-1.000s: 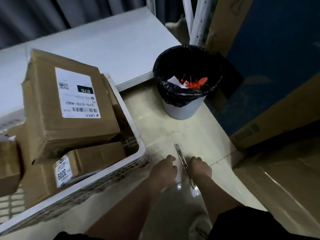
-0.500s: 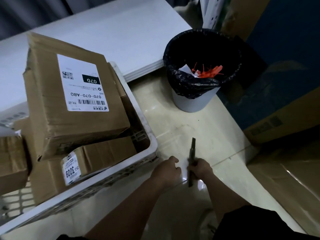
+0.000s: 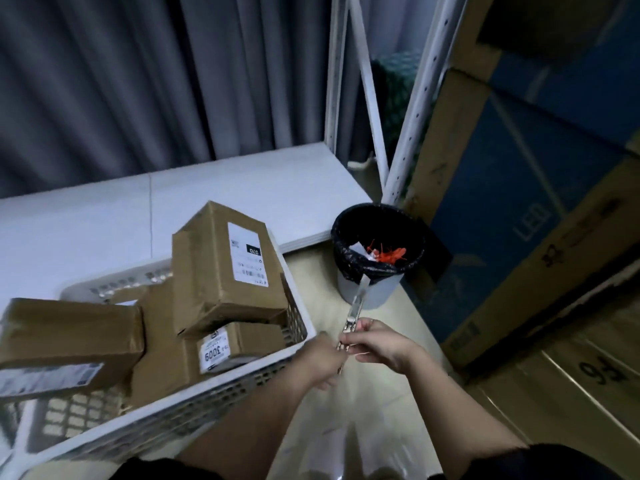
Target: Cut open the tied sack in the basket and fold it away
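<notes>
I hold a metal utility knife (image 3: 356, 308) upright between both hands, its blade end pointing up toward the bin. My right hand (image 3: 379, 344) pinches the handle near its middle. My left hand (image 3: 320, 362), blurred, grips the handle's lower end. The white lattice basket (image 3: 194, 414) sits to the left of my hands. It is filled with brown cardboard parcels (image 3: 221, 268) bearing white labels. No sack shows in it from this angle.
A white bin with a black liner (image 3: 381, 292) holds red ties and paper, just beyond the knife. A low white platform (image 3: 104, 220) runs behind the basket. Large cartons (image 3: 519, 209) and white shelf posts (image 3: 415, 98) close off the right side.
The knife has come up off the floor into both hands. My view has risen and tilted up, now taking in the curtain and shelving.
</notes>
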Demonstrator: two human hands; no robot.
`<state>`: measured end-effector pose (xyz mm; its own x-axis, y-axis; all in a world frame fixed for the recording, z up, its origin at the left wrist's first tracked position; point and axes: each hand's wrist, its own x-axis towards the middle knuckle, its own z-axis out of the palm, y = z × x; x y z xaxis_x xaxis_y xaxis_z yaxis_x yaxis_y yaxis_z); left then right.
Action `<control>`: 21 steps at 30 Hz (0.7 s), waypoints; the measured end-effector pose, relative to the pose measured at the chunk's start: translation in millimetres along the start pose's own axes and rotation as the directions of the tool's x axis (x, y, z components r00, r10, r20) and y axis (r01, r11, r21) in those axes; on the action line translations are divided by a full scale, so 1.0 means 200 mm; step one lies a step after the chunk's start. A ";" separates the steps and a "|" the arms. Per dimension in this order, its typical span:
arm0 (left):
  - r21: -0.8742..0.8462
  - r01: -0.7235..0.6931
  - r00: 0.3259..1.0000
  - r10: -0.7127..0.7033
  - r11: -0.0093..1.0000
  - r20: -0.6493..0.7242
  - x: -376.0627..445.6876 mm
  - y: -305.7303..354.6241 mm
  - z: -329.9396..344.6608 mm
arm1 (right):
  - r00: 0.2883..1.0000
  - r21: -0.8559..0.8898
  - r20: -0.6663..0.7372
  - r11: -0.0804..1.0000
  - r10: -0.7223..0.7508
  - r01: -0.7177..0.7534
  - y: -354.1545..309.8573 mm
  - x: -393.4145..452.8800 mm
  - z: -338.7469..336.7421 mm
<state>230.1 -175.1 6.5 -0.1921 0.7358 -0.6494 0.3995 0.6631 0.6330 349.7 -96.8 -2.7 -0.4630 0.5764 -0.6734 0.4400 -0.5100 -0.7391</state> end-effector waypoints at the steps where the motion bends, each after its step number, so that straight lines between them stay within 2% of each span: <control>1: -0.081 0.006 1.000 -0.006 0.997 -0.001 -0.08 0.02 -0.05 | 0.999 -0.024 0.016 0.999 -0.049 0.049 -0.06 -0.06 0.03; 3: -0.222 0.020 0.999 -0.011 0.975 0.041 -0.22 0.05 -0.13 | 0.989 -0.044 0.033 0.988 -0.145 0.146 -0.17 -0.19 0.10; 7: -0.399 -0.083 0.993 0.111 0.913 0.046 -0.50 0.11 -0.35 | 0.936 -0.054 0.066 0.936 -0.345 0.348 -0.42 -0.40 0.28; 9: -0.462 -0.164 0.986 0.160 0.872 -0.047 -0.68 0.14 -0.46 | 0.891 -0.011 0.073 0.893 -0.448 0.449 -0.53 -0.53 0.39; 12: -0.467 -0.294 0.954 0.231 0.834 -0.189 -0.91 0.18 -0.59 | 0.820 0.113 0.101 0.825 -0.564 0.553 -0.69 -0.70 0.58; 14: -0.471 -0.361 0.927 0.255 0.805 -0.276 -1.02 0.20 -0.66 | 0.798 0.186 0.079 0.796 -0.597 0.577 -0.79 -0.82 0.70; 17: -0.506 -0.417 0.894 0.238 0.755 -0.381 -1.14 0.19 -0.73 | 0.778 0.197 -0.020 0.761 -0.627 0.618 -0.88 -0.94 0.84; 21: -0.641 -0.449 0.882 0.192 0.623 -0.430 -1.23 0.16 -0.78 | 0.762 0.213 -0.085 0.736 -0.641 0.643 -0.93 -1.03 0.99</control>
<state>151.3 -313.3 253.1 -0.4786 0.8356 -0.2697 -0.2396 0.1713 0.9556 210.2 -247.1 269.7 -0.5699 0.8209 -0.0378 -0.1377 -0.1407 -0.9804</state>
